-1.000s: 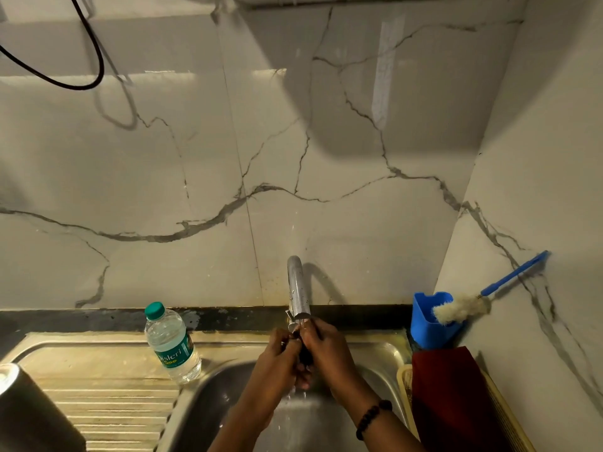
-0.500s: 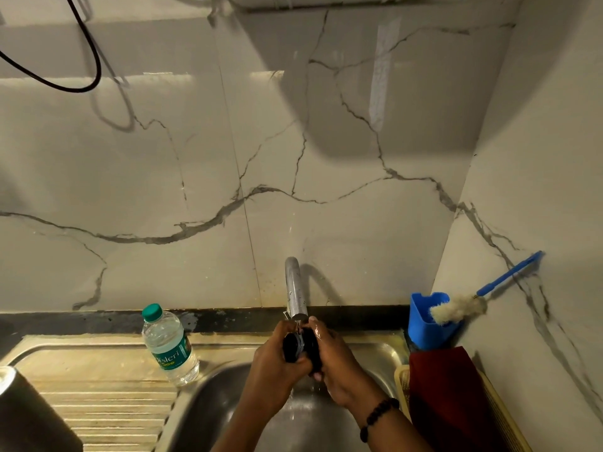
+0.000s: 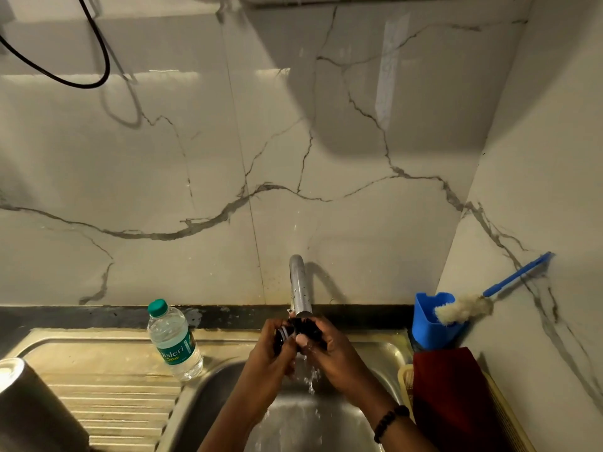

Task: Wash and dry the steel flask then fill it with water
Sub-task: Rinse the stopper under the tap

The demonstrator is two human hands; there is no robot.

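Observation:
The steel flask (image 3: 27,406), a dark grey cylinder with a pale open top, stands at the near left on the sink's drainboard, far from both hands. Under the spout of the steel tap (image 3: 299,288), my left hand (image 3: 269,358) and my right hand (image 3: 331,352) together grip a small black lid (image 3: 295,331) with a pale ring on its left side. Water runs over the lid and falls between my hands into the steel sink basin (image 3: 208,406). My fingers hide most of the lid.
A clear plastic water bottle (image 3: 174,342) with a green cap stands on the drainboard left of the basin. At the right are a blue holder (image 3: 427,324) with a blue-handled bottle brush (image 3: 463,311), and a dark red cloth (image 3: 453,399) lying on a yellow basket (image 3: 404,380).
My hands have stayed under the tap and turned the black lid between them; more of the lid and its pale ring shows on the left side now.

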